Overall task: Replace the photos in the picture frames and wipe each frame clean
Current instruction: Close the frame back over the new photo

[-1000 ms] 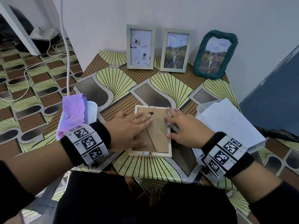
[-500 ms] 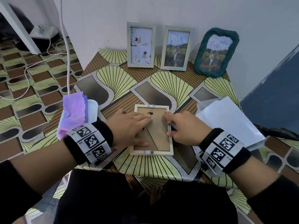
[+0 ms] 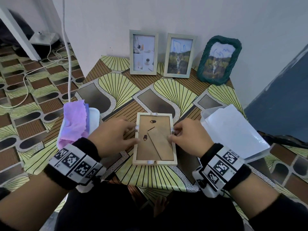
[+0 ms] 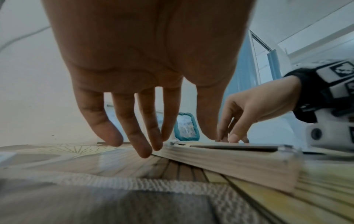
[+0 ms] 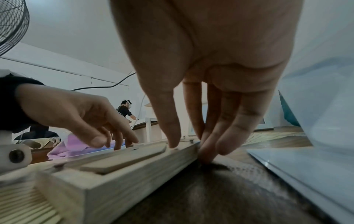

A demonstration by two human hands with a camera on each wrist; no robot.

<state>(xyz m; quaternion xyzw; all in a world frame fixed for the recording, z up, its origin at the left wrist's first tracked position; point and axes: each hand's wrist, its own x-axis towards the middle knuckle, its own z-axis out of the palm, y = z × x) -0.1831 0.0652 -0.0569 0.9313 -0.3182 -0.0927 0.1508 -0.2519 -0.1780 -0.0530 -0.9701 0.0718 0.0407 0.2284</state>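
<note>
A light wooden picture frame (image 3: pixel 155 139) lies face down near the table's front edge, its brown backing and folded stand up. My left hand (image 3: pixel 133 133) is at its left long side: straight fingers touch the rim by a small clip and the table, thumb on the rim. My right hand (image 3: pixel 172 135) is at the right long side. In the left wrist view the fingertips (image 4: pixel 143 151) stand beside the frame (image 4: pixel 229 160). In the right wrist view my right hand (image 5: pixel 189 150) pinches the rim of the frame (image 5: pixel 124 174), thumb on top, fingers against the outer side.
Two pale frames (image 3: pixel 143 52) (image 3: pixel 179 55) and a green woven frame (image 3: pixel 218 60) lean on the wall at the back. A purple cloth (image 3: pixel 75 120) lies on a white tray (image 3: pixel 94 117) at the left. A clear box of white sheets (image 3: pixel 233 130) sits at the right.
My left hand has slid off the backing to the frame's left rim. The right hand stays at the right rim with its thumb now on top. The frame has not moved.
</note>
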